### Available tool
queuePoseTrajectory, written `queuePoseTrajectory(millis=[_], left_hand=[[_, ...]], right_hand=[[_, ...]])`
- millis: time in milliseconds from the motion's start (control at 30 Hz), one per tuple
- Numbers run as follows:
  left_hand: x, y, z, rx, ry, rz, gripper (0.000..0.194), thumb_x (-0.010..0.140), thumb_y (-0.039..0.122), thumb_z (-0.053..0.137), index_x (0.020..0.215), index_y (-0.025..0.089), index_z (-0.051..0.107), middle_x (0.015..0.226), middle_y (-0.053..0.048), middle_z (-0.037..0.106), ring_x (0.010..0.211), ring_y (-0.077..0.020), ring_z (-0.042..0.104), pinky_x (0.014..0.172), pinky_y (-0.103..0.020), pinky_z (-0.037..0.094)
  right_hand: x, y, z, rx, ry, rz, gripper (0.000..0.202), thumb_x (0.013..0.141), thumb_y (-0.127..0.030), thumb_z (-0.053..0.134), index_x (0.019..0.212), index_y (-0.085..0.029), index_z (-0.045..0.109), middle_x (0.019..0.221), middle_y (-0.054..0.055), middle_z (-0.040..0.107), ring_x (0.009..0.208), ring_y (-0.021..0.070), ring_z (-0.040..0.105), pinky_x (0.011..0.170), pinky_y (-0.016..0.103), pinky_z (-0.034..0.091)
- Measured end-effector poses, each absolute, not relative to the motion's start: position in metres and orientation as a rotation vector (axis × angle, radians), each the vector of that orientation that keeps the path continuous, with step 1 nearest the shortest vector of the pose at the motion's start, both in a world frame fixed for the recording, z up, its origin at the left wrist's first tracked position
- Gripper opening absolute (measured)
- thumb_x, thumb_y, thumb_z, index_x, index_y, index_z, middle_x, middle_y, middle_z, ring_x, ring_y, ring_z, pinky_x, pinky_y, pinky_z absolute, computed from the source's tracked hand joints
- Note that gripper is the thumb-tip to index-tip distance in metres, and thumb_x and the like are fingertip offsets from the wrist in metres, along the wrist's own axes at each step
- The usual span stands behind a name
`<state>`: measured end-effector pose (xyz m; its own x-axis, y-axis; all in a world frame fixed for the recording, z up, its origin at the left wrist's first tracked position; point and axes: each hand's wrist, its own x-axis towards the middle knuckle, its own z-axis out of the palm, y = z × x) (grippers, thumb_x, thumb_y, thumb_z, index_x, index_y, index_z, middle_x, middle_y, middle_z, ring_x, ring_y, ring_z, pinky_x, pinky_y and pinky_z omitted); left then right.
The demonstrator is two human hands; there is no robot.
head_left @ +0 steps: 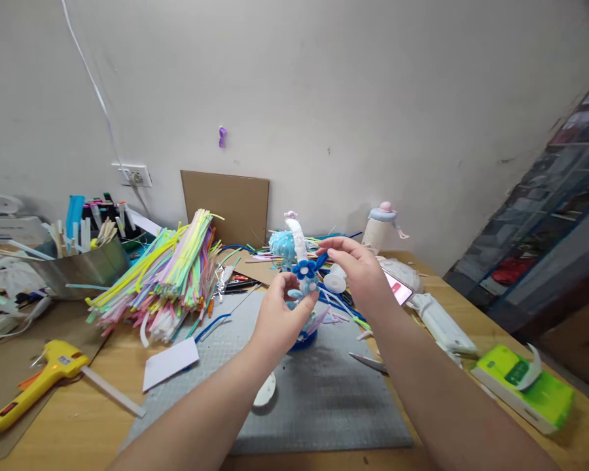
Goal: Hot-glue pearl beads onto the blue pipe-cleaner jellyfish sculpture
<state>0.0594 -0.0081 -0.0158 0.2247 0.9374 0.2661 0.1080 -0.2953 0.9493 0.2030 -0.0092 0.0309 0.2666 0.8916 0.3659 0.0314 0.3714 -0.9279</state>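
Note:
In the middle of the head view stands a pipe-cleaner craft piece [300,243] with a white curved upper stem, blue flowers and a dark blue base. My left hand [283,313] is closed round its middle, thumb in front below a dark blue flower [305,269]. At the piece's right side, my right hand [356,268] pinches a dark blue looped petal [322,260] between thumb and fingertips. Behind the piece sits a light blue fluffy ball [281,245]. A white round disc [334,281] shows just below my right fingers.
A grey cutting mat [324,418] lies under the work, with scissors [368,362] at its right. Left are a pile of coloured pipe cleaners [177,268] and a yellow glue gun [53,373]. Right are a phone [397,288], a green tissue pack [525,386] and a bottle [379,229].

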Motion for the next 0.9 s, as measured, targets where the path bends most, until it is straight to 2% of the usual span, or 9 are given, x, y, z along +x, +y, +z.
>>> queuePoseTrajectory(millis=[133,267,400,533,767,900], left_hand=[[0.062,-0.006,-0.016,1.623,1.003,1.178,0.028,0.074,0.039,0.064,0.090,0.017,0.055,0.089,-0.003,0.062,0.071,-0.0118,0.058,0.065,-0.023,0.045],[0.062,-0.005,-0.017,1.656,0.977,1.152,0.022,0.078,0.039,0.060,0.079,0.017,0.056,0.075,0.000,0.062,0.065,-0.0114,0.056,0.061,-0.021,0.043],[0.060,-0.007,-0.017,1.699,0.940,1.179,0.010,0.076,0.024,0.058,0.082,0.017,0.059,0.081,-0.001,0.066,0.071,-0.0134,0.059,0.066,-0.022,0.045],[0.059,-0.008,-0.017,1.709,0.943,1.195,0.018,0.070,0.011,0.051,0.085,0.017,0.060,0.086,-0.001,0.067,0.074,-0.0135,0.061,0.068,-0.023,0.046],[0.059,-0.005,-0.016,1.730,1.074,1.159,0.011,0.073,0.026,0.058,0.078,0.018,0.062,0.071,0.000,0.065,0.062,-0.0139,0.060,0.058,-0.023,0.043],[0.058,-0.005,-0.016,1.745,1.113,1.194,0.009,0.074,0.025,0.058,0.070,0.018,0.061,0.063,0.001,0.064,0.060,-0.0138,0.057,0.058,-0.023,0.040]], right_hand=[[0.197,-0.001,0.048,-1.085,-1.297,0.824,0.020,0.075,-0.034,0.059,0.085,-0.019,0.067,0.082,0.002,0.067,0.085,0.0193,0.059,0.079,0.031,0.043],[0.194,0.008,0.051,-1.134,-1.393,0.898,0.020,0.074,-0.036,0.061,0.073,-0.018,0.068,0.069,0.000,0.064,0.069,0.0162,0.055,0.067,0.029,0.042],[0.196,0.013,0.049,-1.179,-1.430,0.922,0.016,0.071,-0.032,0.065,0.072,-0.017,0.069,0.063,-0.002,0.062,0.063,0.0141,0.053,0.062,0.028,0.039],[0.196,0.013,0.051,-1.198,-1.429,0.924,0.012,0.070,-0.029,0.066,0.070,-0.018,0.069,0.064,-0.002,0.063,0.062,0.0130,0.053,0.061,0.027,0.038],[0.196,0.008,0.060,-1.173,-1.424,0.995,0.017,0.067,-0.033,0.072,0.070,-0.017,0.071,0.062,-0.001,0.066,0.057,0.0114,0.054,0.057,0.026,0.040],[0.198,0.007,0.061,-1.152,-1.423,1.004,0.018,0.065,-0.034,0.074,0.068,-0.016,0.070,0.062,-0.001,0.065,0.057,0.0109,0.054,0.058,0.026,0.040]])
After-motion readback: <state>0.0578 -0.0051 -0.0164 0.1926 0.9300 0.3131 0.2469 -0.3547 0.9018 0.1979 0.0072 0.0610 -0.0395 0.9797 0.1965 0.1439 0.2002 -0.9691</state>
